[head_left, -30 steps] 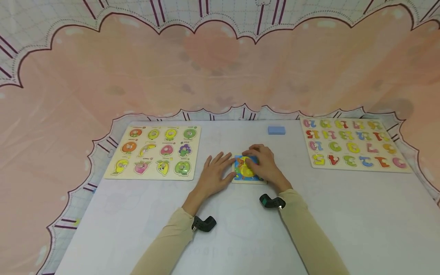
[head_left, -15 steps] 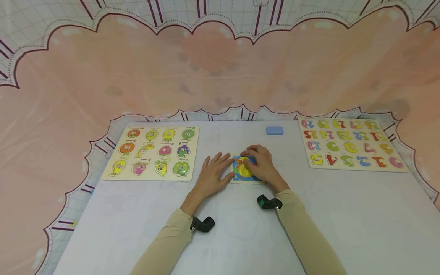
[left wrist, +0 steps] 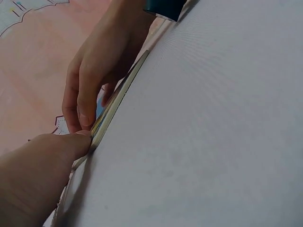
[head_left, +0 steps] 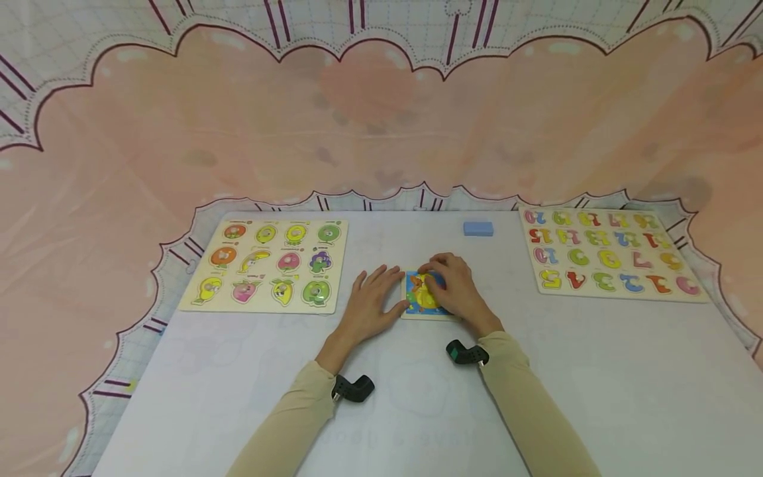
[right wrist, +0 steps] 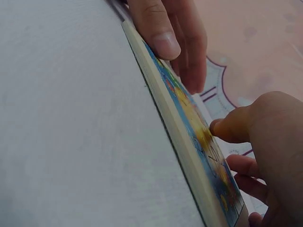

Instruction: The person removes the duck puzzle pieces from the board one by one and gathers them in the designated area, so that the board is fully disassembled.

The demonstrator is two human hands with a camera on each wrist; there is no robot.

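A small square picture puzzle, blue with a yellow figure on a pale wooden base, lies flat between both hands. My left hand rests at its left side, fingers spread and fairly straight, the thumb at the near left corner. In the right wrist view the left thumb lies along the puzzle's edge. My right hand arches over the right part with bent fingers. Its thumb touches the picture, while the other fingers reach to the far side. The right hand hides the upper right of the picture.
At the left lies a board of fruit shapes. A board of coloured numbers is at the far right. One blue block sits near the back edge of the white table. Dark wrist cameras stick out from both sleeves.
The head view shifts a little. Both hands keep nearly the same place on the picture puzzle.
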